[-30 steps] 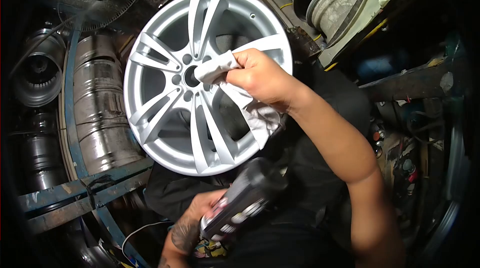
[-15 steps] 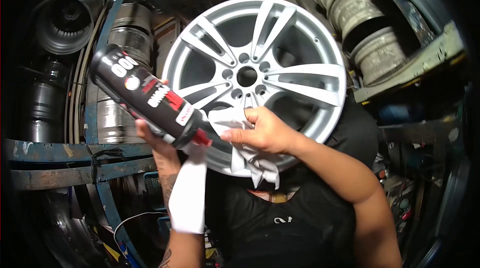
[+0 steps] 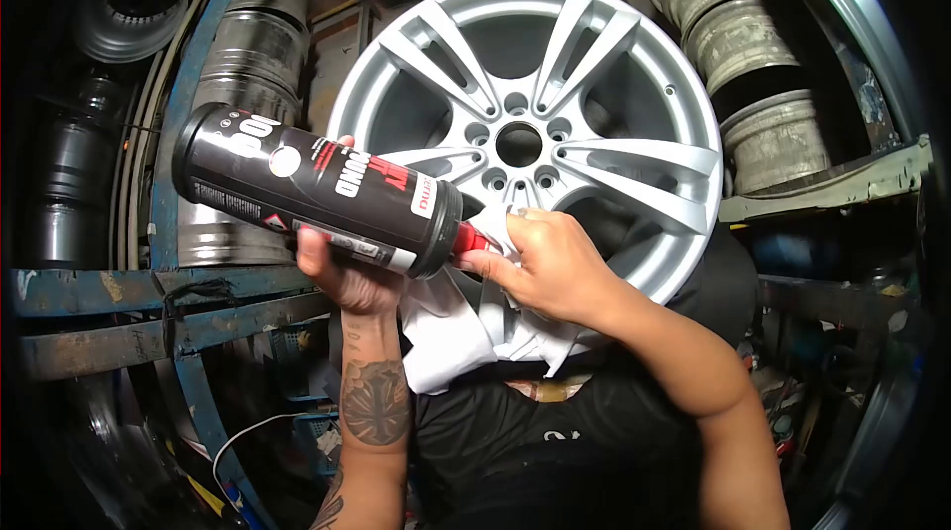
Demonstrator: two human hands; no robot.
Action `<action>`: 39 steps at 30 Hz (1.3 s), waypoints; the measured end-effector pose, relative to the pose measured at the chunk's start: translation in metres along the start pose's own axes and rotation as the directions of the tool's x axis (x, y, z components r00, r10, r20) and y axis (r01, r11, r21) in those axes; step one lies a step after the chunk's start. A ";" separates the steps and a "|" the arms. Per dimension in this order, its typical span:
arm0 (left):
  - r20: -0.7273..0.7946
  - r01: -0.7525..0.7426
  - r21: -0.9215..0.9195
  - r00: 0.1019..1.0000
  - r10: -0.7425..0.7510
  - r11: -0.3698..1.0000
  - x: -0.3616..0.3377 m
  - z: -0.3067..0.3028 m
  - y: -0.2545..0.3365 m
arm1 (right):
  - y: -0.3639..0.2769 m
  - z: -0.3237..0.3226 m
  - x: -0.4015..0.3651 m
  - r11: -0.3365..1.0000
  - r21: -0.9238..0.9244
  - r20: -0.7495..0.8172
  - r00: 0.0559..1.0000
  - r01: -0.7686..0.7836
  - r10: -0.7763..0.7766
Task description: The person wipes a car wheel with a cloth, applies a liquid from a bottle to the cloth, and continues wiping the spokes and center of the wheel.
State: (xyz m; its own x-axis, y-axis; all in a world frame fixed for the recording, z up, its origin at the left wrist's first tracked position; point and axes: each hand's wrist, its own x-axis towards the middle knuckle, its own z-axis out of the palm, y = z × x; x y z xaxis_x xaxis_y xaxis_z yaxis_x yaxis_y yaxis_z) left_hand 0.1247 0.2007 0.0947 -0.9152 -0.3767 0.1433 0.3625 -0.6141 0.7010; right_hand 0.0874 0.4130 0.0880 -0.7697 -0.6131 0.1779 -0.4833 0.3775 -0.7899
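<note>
A black bottle of compound [image 3: 327, 198] with a red nozzle [image 3: 472, 239] lies tilted in my left hand [image 3: 349, 277], its nozzle end pointing right and slightly down. My left fingers wrap round the bottle from below, partly hidden behind it. My right hand [image 3: 555, 263] is closed on a crumpled white cloth [image 3: 451, 332], with thumb and fingers right at the nozzle's tip. Whether they grip the nozzle itself is hard to see. Behind both hands stands a silver alloy wheel [image 3: 649, 156] with paired spokes; the bottle and cloth cover its lower left part.
Stacked metal wheel rims [image 3: 260, 40] stand at the left behind a blue metal frame [image 3: 94, 292]. More worn rims [image 3: 738, 35] are stacked at the upper right, beside a pale metal bar [image 3: 827, 193]. A white cable [image 3: 238, 431] runs at the lower left.
The bottle has turned closer to level and moved right, bringing its red nozzle to my right hand and the cloth. The cloth hanging below the nozzle has shifted right. The view has shifted slightly.
</note>
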 end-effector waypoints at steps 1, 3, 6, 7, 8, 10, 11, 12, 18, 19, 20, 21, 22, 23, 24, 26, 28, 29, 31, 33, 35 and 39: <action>-0.034 0.005 -0.008 0.999 -0.006 1.000 0.002 -0.001 0.000 | -0.001 0.000 -0.002 0.999 -0.038 -0.012 1.000 0.008 -0.008; -0.107 0.004 -0.024 0.994 -0.007 1.000 0.005 0.000 0.001 | -0.005 0.002 -0.006 0.993 -0.116 -0.028 0.999 0.032 -0.035; -0.277 0.018 -0.015 0.961 -0.022 1.000 0.014 -0.009 0.004 | -0.016 0.011 -0.006 0.972 -0.085 -0.214 0.948 0.221 -0.234; -0.313 0.025 -0.025 0.949 -0.032 0.999 0.016 -0.012 0.004 | -0.018 0.013 -0.004 0.970 -0.110 -0.202 0.951 0.216 -0.235; -0.344 0.029 -0.021 0.938 -0.034 0.999 0.016 -0.013 0.003 | -0.021 0.015 -0.001 0.969 -0.133 -0.193 0.953 0.209 -0.232; -0.396 0.040 -0.006 0.917 -0.039 0.999 0.018 -0.011 0.004 | -0.026 0.021 0.004 0.963 -0.171 -0.199 0.950 0.209 -0.241; -0.395 0.043 0.012 0.918 -0.035 0.999 0.018 -0.011 0.005 | -0.028 0.022 0.004 0.963 -0.168 -0.206 0.948 0.209 -0.242; -0.393 0.043 0.029 0.919 -0.028 0.999 0.019 -0.014 0.006 | -0.031 0.023 0.005 0.963 -0.166 -0.213 0.946 0.213 -0.246; -0.326 -0.090 0.109 0.938 0.121 0.990 0.023 -0.018 0.002 | -0.002 0.014 -0.003 0.937 0.280 0.088 0.978 -0.207 0.189; -0.316 -0.136 0.108 0.935 0.164 0.985 0.023 -0.016 0.001 | 0.005 0.013 -0.004 0.819 0.421 0.256 0.917 -0.390 0.306; -0.297 -0.154 0.107 0.938 0.179 0.982 0.023 -0.018 0.003 | 0.016 0.023 -0.007 0.721 0.566 0.268 0.917 -0.399 0.296; -0.277 -0.172 0.107 0.941 0.195 0.979 0.023 -0.017 0.005 | 0.014 0.025 -0.009 0.579 0.695 0.307 0.904 -0.426 0.297; -0.268 -0.193 0.118 0.938 0.218 0.974 0.022 -0.014 0.006 | 0.010 0.028 -0.010 0.415 0.797 0.342 0.895 -0.438 0.288; -0.271 -0.186 0.155 0.936 0.223 0.970 0.020 -0.011 0.006 | 0.007 0.029 -0.011 0.237 0.868 0.374 0.888 -0.437 0.268; -0.263 -0.189 0.159 0.938 0.227 0.969 0.020 -0.013 0.006 | 0.007 0.028 -0.012 0.214 0.858 0.418 0.877 -0.467 0.237; -0.251 -0.199 0.164 0.939 0.236 0.966 0.021 -0.015 0.006 | 0.000 0.026 -0.016 0.053 0.868 0.467 0.849 -0.493 0.245; -0.242 -0.207 0.165 0.939 0.243 0.964 0.021 -0.014 0.006 | 0.002 0.029 -0.019 -0.073 0.856 0.514 0.833 -0.511 0.203; -0.236 -0.208 0.176 0.940 0.246 0.962 0.019 -0.013 0.006 | 0.001 0.030 -0.020 -0.086 0.857 0.515 0.831 -0.508 0.211; -0.219 -0.209 0.198 0.943 0.251 0.958 0.017 -0.011 0.008 | -0.002 0.031 -0.021 -0.113 0.859 0.511 0.828 -0.499 0.229; -0.204 -0.206 0.167 0.950 0.238 0.964 0.017 -0.015 0.010 | -0.001 0.032 -0.021 -0.097 0.862 0.507 0.834 -0.498 0.218; -0.180 -0.202 0.147 0.957 0.227 0.968 0.016 -0.018 0.013 | 0.000 0.033 -0.022 -0.092 0.858 0.513 0.834 -0.505 0.204; -0.188 -0.218 0.143 0.952 0.242 0.966 0.016 -0.022 0.018 | -0.002 0.035 -0.023 -0.106 0.846 0.533 0.822 -0.523 0.198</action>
State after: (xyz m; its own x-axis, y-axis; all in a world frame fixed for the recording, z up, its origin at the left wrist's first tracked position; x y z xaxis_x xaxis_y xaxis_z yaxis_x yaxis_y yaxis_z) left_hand 0.1209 0.1684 0.0938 -0.7501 -0.6377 0.1751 0.5242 -0.4120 0.7453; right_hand 0.1205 0.4019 0.0650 -0.5063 -0.7996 -0.3229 0.8065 -0.3065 -0.5056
